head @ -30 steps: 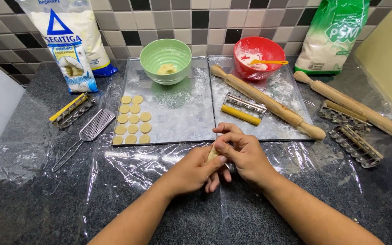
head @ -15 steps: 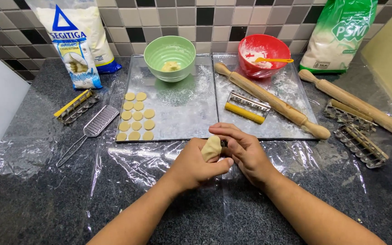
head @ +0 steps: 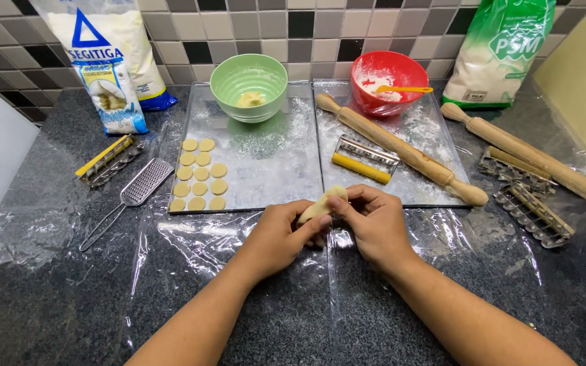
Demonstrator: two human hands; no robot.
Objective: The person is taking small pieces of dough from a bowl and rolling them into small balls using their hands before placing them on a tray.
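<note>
The piece of dough point(head: 321, 203) sits pinched between both hands, held just above the plastic sheet point(head: 239, 237) that covers the dark surface point(head: 28, 298); its long axis runs on a slant, low end toward the left hand point(head: 281, 234), high end up and away toward the right hand point(head: 374, 224). The left hand is curled about the lower end, thumb and fingers closed on it from below and the side; the right hand is half closed, its fingertips pressing on the upper end from the right, so the dough lies between the two and touches both; neither hand is nearer, though the left one carries more of its length.

Just beyond the hands lies the near edge of the left metal tray point(head: 272, 156), with small round dough discs point(head: 200, 174) in rows at its left end and a green bowl point(head: 248, 86) at its far edge; beside it the right metal tray point(head: 435, 135) bears a rolling pin point(head: 401, 150) lying on a diagonal, a yellow-handled cutter point(head: 364, 159) and a red bowl point(head: 389, 81). Left of the trays rest a small grater point(head: 137, 190) and another cutter point(head: 106, 159); to the right, well apart, a second rolling pin point(head: 544, 163).
</note>
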